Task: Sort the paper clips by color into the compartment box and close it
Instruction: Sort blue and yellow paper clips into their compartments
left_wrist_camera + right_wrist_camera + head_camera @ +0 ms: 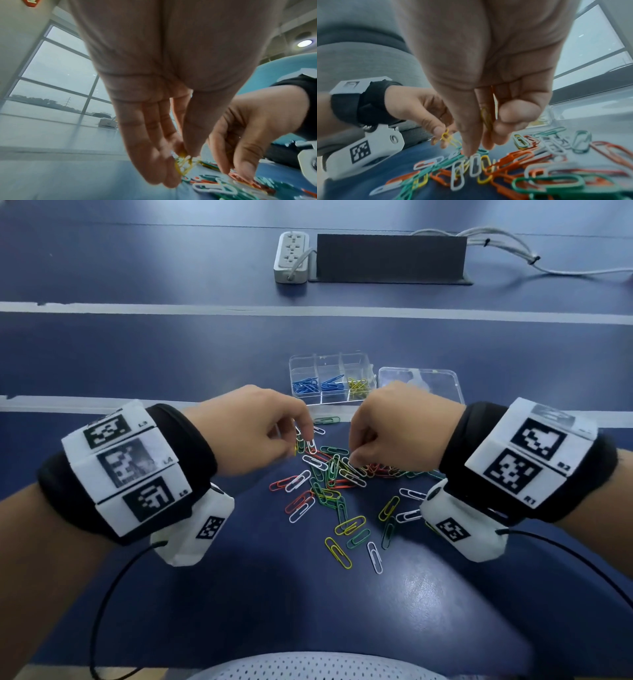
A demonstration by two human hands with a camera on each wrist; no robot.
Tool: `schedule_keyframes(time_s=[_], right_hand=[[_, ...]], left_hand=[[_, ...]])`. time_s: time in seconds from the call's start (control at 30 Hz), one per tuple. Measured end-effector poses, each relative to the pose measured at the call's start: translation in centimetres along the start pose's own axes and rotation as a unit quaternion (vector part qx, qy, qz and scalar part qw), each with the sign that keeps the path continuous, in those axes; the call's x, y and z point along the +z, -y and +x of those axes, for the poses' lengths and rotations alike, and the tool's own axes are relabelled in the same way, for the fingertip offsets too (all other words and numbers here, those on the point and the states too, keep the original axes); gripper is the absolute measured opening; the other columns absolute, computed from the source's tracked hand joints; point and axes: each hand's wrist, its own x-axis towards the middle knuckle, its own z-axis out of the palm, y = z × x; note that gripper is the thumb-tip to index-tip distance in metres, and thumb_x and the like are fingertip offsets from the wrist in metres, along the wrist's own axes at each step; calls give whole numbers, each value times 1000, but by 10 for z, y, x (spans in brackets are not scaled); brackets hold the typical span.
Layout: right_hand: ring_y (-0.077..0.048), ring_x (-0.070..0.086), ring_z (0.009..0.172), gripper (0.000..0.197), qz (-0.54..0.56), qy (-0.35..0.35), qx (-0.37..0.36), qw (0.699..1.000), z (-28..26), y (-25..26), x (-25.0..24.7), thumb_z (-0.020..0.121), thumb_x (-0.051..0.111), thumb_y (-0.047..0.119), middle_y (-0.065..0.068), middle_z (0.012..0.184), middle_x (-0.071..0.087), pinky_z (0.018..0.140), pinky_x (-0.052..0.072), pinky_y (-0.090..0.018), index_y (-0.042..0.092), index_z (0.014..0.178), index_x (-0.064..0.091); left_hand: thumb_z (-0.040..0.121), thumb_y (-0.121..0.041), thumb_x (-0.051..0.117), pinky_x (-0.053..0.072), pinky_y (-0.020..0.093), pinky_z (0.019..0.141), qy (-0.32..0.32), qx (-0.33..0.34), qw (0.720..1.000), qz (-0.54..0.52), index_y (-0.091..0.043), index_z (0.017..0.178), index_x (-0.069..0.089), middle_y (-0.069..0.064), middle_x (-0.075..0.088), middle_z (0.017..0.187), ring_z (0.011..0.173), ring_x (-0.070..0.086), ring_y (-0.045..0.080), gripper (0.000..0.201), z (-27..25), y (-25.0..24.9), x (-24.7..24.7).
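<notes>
Red, green, yellow and white paper clips (pixel 329 484) are scattered on the dark blue table (pixel 137 354), which is crossed by pale grey stripes. Behind the pile, blue and yellow clips are seen in the clear compartment box (pixel 330 378). Black-and-white square patterns are borne by the white wrist blocks (pixel 126 467).

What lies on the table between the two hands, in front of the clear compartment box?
In the head view, loose paper clips lie there, white, red and green, between the left hand and right hand; the clear plastic compartment box stands beyond.

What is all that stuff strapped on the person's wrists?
Each bare hand, left hand and right hand, has a black wristband carrying white blocks printed with black square code markers. A small white camera housing hangs under each wrist, trailing a thin black cable.
</notes>
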Motion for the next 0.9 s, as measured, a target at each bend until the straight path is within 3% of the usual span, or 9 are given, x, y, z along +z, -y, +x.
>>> schedule_keyframes(time_s=[0.13,0.27,0.33,0.43,0.57,0.67,0.73,0.83,0.9], right_hand=[[-26,66,80,15,-18,10,-9,1000,1,3,5,78,67,24,-8,81,73,76,56,-31,14,84,76],[-23,65,76,17,-15,9,-7,1000,1,1,2,77,59,17,-6,79,74,77,56,-31,12,81,75],[-19,61,71,16,-13,4,3,1000,-1,-1,-2,77,59,16,-1,74,71,75,53,-25,14,80,75],[-23,63,70,16,-24,-9,-5,1000,-1,-5,-5,76,60,14,-2,70,69,75,55,-29,13,79,76],[-17,57,74,13,-48,23,-11,998,-4,-4,-2,76,70,25,4,71,61,71,48,-23,19,86,75],[-21,60,76,13,-49,29,-19,998,-6,-2,1,77,65,21,0,73,67,71,50,-24,16,83,75],[-20,60,75,14,-40,42,-9,998,-6,-2,1,76,63,23,-1,72,67,72,52,-26,15,81,74],[-18,58,75,16,-29,44,1,999,-5,-4,0,75,64,28,-2,75,70,71,52,-27,16,80,73],[-17,55,73,16,-23,44,1,999,-4,-5,0,76,64,29,1,70,66,72,51,-27,16,80,73]], left_hand=[[81,-6,48,47,24,75,0,-16,1000,-8,-33,76,60,-3,66,78,68,58,7,30,-2,-4,-2],[80,-11,49,35,3,55,2,-36,999,-10,-29,68,59,-11,59,63,57,51,-9,24,-1,-4,0],[80,-14,49,34,1,50,-5,-40,999,-20,-25,69,61,-18,57,49,51,48,-12,20,0,-4,1],[80,-17,49,34,1,49,-23,-37,998,-46,-23,71,62,-25,54,46,46,48,-10,17,2,-7,1],[80,-15,46,34,4,48,-39,-31,997,-51,-23,67,60,-12,54,48,46,48,-7,21,6,-14,1],[83,-16,41,32,8,47,-29,-35,998,-35,-18,70,59,-7,51,51,50,48,-3,22,9,-19,5],[84,-20,41,37,17,56,-13,-33,999,-11,-17,72,58,-5,49,53,55,46,5,21,9,-22,10],[82,-30,52,35,17,56,11,2,999,40,-24,63,51,-6,49,57,57,46,5,20,6,-26,19],[77,-37,61,35,15,56,36,35,995,82,-27,68,56,-7,55,62,60,49,4,15,4,-27,22]])
